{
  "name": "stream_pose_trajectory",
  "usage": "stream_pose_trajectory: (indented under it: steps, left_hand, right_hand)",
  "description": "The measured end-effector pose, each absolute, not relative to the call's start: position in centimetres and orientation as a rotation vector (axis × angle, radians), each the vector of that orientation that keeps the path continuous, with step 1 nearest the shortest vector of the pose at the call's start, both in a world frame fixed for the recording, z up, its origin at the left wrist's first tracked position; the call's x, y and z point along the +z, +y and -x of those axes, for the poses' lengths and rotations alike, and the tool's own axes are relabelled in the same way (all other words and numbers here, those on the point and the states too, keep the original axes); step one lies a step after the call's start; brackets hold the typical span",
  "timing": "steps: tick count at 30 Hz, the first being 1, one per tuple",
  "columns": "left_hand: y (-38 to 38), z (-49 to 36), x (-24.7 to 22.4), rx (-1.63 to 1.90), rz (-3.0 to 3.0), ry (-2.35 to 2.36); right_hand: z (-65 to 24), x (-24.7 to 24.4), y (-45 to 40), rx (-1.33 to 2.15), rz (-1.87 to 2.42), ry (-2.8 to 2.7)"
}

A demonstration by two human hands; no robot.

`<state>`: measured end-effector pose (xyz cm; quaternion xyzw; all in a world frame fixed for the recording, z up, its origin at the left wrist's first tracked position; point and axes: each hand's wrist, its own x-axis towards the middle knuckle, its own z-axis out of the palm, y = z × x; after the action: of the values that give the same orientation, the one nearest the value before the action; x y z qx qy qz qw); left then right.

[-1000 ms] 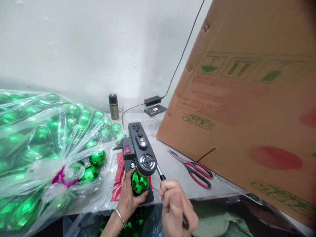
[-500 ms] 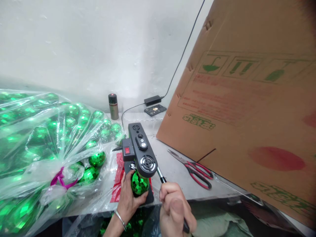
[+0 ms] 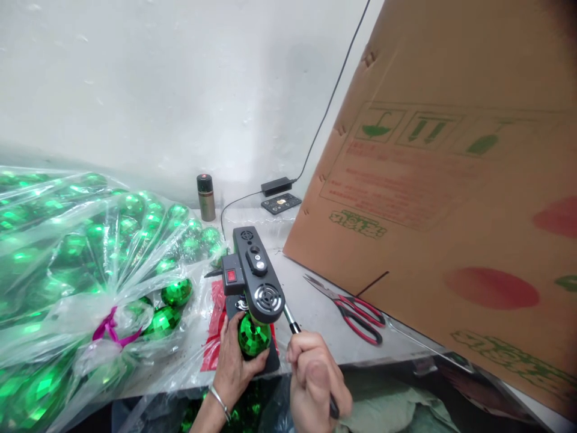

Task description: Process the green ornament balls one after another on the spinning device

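near the front edge of the worktop (image 3: 311,316), a green ball (image 3: 254,335) is clasped beneath a black machine (image 3: 251,252) by the left hand (image 3: 233,358)'s fingers; its lever (image 3: 294,328) is gripped by the right hand (image 3: 316,376). pressing seems in hand; next, a steady ball is probably called for.
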<state>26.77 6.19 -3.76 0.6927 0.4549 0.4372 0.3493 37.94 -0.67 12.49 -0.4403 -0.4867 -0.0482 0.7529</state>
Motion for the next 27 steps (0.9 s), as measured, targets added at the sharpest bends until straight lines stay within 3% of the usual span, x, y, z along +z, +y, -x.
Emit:
stream_pose_trajectory:
  steps: [27]
  left_hand:
    - [6.8,-26.8,-3.7,1.167,-1.763,1.18]
  right_hand:
    - [-37.6,11.9,-0.2,-0.054,0.923,-1.012]
